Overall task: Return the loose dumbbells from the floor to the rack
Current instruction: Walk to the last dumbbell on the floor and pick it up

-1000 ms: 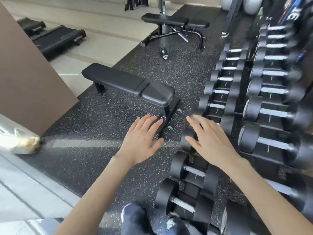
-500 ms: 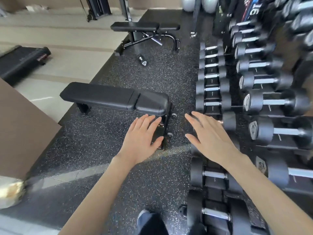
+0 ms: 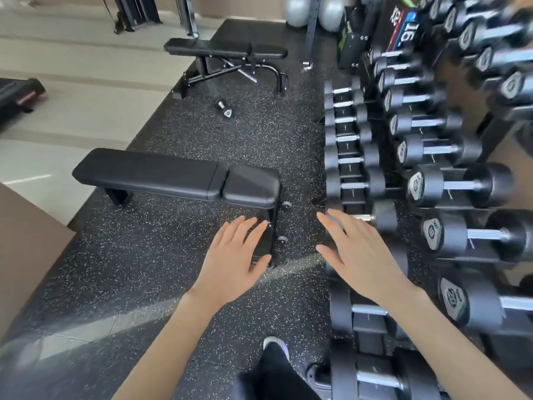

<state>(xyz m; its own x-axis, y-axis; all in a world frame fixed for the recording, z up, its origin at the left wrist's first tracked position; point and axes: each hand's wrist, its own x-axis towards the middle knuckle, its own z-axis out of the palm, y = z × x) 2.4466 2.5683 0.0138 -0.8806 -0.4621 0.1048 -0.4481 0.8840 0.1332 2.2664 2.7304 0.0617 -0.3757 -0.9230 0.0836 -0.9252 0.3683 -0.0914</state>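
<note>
Nothing is grasped: the left hand [image 3: 230, 264] and right hand [image 3: 360, 255] are held out flat. Beyond the near bench [image 3: 173, 174], the loose dumbbell [image 3: 225, 108] is seen on the floor [image 3: 202, 134] beside the far bench [image 3: 225, 50]. The near bench's foot could be tripped over on approach.

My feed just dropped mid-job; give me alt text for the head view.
The left hand and right hand hover open and empty above the floor. One loose dumbbell lies ahead near the far bench; the rack runs along the right.

Two benches [image 3: 161, 176], one loose dumbbell [image 3: 225, 108]
</note>
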